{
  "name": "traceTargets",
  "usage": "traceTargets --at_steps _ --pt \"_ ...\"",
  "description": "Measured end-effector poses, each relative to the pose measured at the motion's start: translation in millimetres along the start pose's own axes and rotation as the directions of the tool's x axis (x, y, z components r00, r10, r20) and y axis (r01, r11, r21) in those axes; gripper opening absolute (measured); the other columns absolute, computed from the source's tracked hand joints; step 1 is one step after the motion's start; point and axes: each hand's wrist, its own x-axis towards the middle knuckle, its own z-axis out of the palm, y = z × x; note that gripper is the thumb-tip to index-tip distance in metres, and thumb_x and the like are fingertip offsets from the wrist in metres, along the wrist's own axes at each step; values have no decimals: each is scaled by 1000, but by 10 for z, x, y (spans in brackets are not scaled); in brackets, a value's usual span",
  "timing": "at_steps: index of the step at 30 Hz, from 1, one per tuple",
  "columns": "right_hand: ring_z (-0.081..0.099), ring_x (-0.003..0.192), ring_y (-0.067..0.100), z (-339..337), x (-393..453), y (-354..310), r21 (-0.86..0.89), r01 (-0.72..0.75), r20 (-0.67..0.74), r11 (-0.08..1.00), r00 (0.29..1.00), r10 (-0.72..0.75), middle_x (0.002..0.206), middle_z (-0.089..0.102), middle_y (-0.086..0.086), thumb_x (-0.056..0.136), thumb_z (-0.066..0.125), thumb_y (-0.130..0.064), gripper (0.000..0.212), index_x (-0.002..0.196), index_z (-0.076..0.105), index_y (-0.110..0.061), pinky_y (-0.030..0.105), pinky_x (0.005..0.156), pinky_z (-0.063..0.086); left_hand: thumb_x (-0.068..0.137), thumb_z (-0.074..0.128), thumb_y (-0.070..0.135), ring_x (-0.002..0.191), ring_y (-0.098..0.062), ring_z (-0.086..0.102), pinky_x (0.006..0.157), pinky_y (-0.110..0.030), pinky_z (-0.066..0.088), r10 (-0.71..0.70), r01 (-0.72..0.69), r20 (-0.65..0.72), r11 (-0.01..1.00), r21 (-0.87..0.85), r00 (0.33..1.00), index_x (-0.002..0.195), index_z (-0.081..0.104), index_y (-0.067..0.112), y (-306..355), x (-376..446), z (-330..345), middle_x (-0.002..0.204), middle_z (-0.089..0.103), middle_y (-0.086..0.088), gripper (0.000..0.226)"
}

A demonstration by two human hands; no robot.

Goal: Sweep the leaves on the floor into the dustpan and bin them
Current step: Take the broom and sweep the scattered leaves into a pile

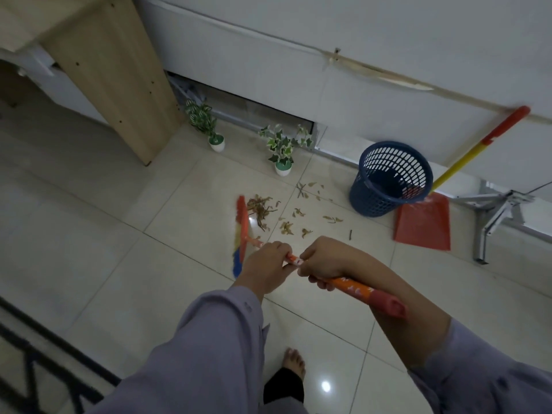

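Dry brown leaves [286, 213] lie scattered on the pale tiled floor, thickest in a small pile beside the broom head [241, 231]. The broom has an orange patterned handle [352, 286] and multicoloured bristles that rest on the floor left of the leaves. My left hand [264, 265] grips the handle lower down, and my right hand [324, 262] holds it just above. A red dustpan [424, 222] with a long yellow and red handle leans against the wall at the right. Next to it stands a blue mesh bin [388, 177], upright.
Two small potted plants [216, 135] [283, 150] stand near the wall behind the leaves. A wooden cabinet panel [119, 79] rises at the left. A metal bracket leg [490, 222] sits at the right. A dark patterned rug [35, 363] edges the bottom left. My bare foot [294, 361] is below.
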Motion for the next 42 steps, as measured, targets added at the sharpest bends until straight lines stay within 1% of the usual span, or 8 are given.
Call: traceTargets --at_steps 4,8,12,16,22,26,33,42 --pt "54 46 13 90 -41 107 25 -54 55 998 997 53 64 60 7 89 61 -12 25 107 66 5 21 42 45 92 49 34 104 -18 55 94 -36 45 -30 29 65 999 18 997 104 57 20 74 -115 164 110 62 2 20" --pt "52 48 14 169 -36 338 55 -142 91 988 986 137 67 58 9 90 59 -10 28 112 64 7 22 46 45 93 49 31 102 -22 58 89 -39 48 -20 16 192 1000 23 981 105 57 18 240 -128 426 111 63 -2 20" --pt "49 47 14 10 -198 562 123 -146 79 982 987 137 65 56 9 90 58 -10 30 114 63 8 20 41 43 93 47 38 102 -21 57 91 -38 47 38 -53 183 996 78 982 105 56 21 456 -43 480 111 62 1 22" --pt "46 46 12 -343 -431 710 257 -149 68 955 988 135 65 54 8 92 55 -10 35 121 59 10 17 38 39 93 47 41 105 -23 56 84 -40 47 136 -159 170 979 128 976 110 57 20 724 199 272 112 62 -2 29" --pt "40 33 6 -729 -550 917 592 -151 43 791 987 156 64 49 7 96 49 -9 37 128 51 9 12 30 30 93 51 35 103 -26 58 85 -39 48 206 -224 142 967 125 968 111 58 19 1127 647 29 111 64 -4 25" --pt "40 29 6 -826 -373 943 768 -138 18 625 981 195 64 48 9 96 47 -8 17 108 52 2 11 31 30 92 54 30 103 -26 58 84 -39 51 251 -263 148 962 73 957 109 59 19 1221 989 -6 112 63 -3 21" --pt "43 39 13 -951 179 792 887 11 -155 462 949 275 62 53 12 93 51 -7 12 96 60 1 14 34 34 93 51 23 110 -25 55 84 -39 47 344 -366 219 928 71 913 114 56 16 1061 1687 -88 120 59 -2 23" --pt "43 40 15 -1209 979 415 949 97 -198 299 924 328 62 51 14 92 54 -8 10 94 56 2 14 32 35 94 49 20 116 -26 55 91 -43 50 391 -443 296 887 133 872 122 55 14 666 2480 -253 129 56 -3 29"
